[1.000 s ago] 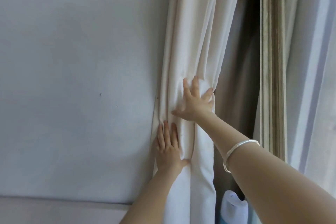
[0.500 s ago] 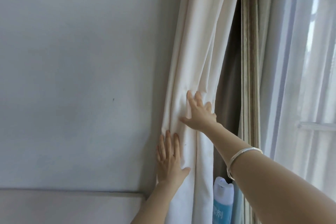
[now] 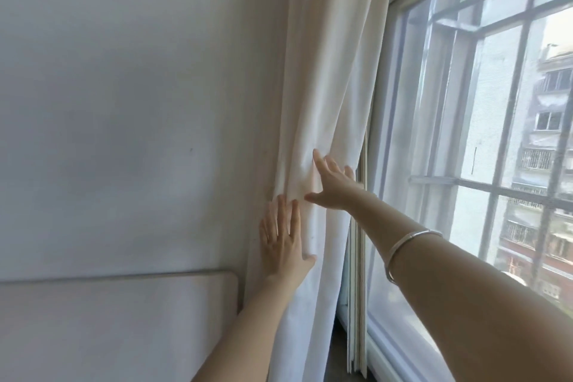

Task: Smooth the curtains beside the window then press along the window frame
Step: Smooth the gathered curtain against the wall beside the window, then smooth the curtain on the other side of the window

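A cream curtain hangs gathered in long folds between the wall and the window. My left hand lies flat on the curtain's left edge, fingers pointing up and slightly apart. My right hand presses higher up on the folds, fingers spread, with a silver bangle on the wrist. The white window frame stands just right of the curtain, its lower rail running off to the bottom right. A thin stack of pleated blind edges hangs between curtain and frame.
A plain white wall fills the left. A pale headboard-like panel sits at the lower left against the wall. Through the mesh screen I see metal security bars and buildings outside.
The view has swung right, so the window and the bars outside now show. Both hands stay flat on the curtain, having slid slightly along it. The blue spray bottle is out of sight.
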Available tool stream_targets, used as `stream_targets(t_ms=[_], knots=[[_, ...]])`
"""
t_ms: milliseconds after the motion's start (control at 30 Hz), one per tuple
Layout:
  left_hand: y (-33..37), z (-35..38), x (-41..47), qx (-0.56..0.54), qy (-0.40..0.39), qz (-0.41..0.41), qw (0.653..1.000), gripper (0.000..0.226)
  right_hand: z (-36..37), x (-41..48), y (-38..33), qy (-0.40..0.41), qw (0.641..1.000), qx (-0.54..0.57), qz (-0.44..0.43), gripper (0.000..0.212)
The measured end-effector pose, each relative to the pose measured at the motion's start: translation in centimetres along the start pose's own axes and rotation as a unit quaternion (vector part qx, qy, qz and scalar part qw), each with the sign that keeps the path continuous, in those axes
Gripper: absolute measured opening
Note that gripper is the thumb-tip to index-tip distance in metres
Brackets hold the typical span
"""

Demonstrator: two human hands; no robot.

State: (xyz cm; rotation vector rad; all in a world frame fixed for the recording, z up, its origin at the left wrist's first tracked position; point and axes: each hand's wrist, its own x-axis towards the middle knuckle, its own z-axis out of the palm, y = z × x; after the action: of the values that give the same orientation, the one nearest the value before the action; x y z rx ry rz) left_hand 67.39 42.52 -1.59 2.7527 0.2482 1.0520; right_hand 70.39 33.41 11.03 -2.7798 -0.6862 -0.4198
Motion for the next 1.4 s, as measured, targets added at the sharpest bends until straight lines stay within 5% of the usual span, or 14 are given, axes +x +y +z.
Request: stream_targets(t_ms=[400,767,1067,1400], knots=[[7.1,-7.3,-10.6,-0.037,-0.002,0.026,0.999,0.104,-4.5,-14.7,3.1,0.023,0.999,-0.009,0.027,0.094],[18.0,-13.0,-17.3,-0.117,0.004,0.137,0.984,0.1,-11.0,-28.6,8.3,0.083,0.989,-0.069,0.105,0.09],[23.9,-14.9,-23.9,-0.267,-0.029,0.29,0.919,0.102,-13.6,-41.0,9.7,0.2,0.944,-0.142,0.223,0.092],[33.3,-21.4,-32.5,-0.398,-0.081,0.395,0.824,0.104,-19.7,-57.4,10.0,0.215,0.867,-0.25,0.373,0.093]])
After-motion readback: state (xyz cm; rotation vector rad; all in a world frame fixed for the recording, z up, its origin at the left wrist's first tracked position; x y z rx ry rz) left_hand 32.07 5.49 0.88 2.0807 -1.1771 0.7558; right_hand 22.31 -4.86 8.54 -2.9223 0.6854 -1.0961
